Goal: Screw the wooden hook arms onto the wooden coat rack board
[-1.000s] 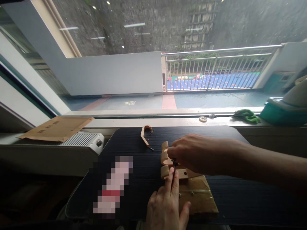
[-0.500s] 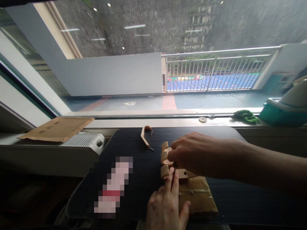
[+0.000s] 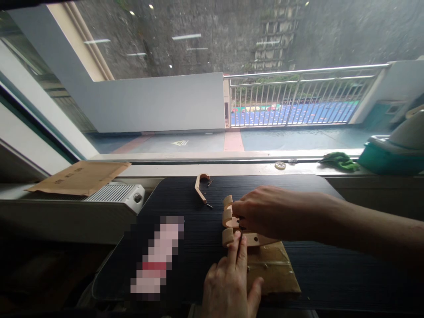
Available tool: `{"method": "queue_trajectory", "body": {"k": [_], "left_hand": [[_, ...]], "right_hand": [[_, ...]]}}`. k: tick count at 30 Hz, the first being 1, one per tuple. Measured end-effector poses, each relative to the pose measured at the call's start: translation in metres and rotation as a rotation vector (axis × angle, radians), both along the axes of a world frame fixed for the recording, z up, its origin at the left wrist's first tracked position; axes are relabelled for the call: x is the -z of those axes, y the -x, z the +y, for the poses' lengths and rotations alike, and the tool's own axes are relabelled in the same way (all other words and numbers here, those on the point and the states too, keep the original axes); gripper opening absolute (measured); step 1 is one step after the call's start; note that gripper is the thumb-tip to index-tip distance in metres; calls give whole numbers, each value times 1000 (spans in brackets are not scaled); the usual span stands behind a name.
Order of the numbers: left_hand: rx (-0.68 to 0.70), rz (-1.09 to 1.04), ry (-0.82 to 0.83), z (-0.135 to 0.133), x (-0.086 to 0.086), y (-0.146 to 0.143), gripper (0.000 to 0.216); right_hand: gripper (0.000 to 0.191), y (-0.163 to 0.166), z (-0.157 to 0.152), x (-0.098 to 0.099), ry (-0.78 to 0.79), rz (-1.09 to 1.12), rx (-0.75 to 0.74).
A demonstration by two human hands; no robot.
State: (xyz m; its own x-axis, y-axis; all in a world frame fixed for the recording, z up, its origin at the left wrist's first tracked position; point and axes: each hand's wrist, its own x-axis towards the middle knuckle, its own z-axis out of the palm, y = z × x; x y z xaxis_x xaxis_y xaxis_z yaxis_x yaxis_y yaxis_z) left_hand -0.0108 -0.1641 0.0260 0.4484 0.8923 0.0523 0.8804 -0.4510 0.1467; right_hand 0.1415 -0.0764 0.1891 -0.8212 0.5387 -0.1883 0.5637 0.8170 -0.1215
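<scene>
Several curved wooden hooks (image 3: 228, 218) lie on a wooden board (image 3: 276, 269) on a black table (image 3: 185, 229). My right hand (image 3: 265, 212) reaches in from the right, its fingers closed in a pinch over a small dark screw above the hooks. My left hand (image 3: 228, 282) rests at the board's near left corner, fingers extended toward the lowest hook, with a thin dark tool held against them. A separate wooden hook (image 3: 200, 185) lies farther back on the table with small screws beside it.
A pixelated object (image 3: 155, 256) lies on the table's left half. A cardboard sheet (image 3: 77, 176) rests on a radiator (image 3: 115, 194) at left. A green cloth (image 3: 341, 160), a teal-and-white object (image 3: 394, 150) and a small round object (image 3: 280, 164) sit on the window sill.
My right hand has shifted very slightly over the hooks; my left hand stays in place.
</scene>
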Motion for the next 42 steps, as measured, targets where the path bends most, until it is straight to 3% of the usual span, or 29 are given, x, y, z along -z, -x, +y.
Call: {"method": "queue_trajectory", "body": {"k": [6, 18, 27, 36, 42], "left_hand": [[-2, 1, 25, 1, -1, 0, 68], [5, -23, 9, 2, 8, 2, 71], [19, -28, -46, 1, 8, 3, 71], [28, -10, -52, 2, 8, 3, 69], [18, -9, -34, 1, 5, 1, 68]], "right_hand": [[13, 0, -3, -9, -43, -14, -45], [12, 0, 2, 12, -74, 75, -49], [9, 1, -2, -9, -82, -28, -31], [11, 2, -1, 1, -29, -29, -25], [12, 2, -3, -6, -35, -24, 25]]}}
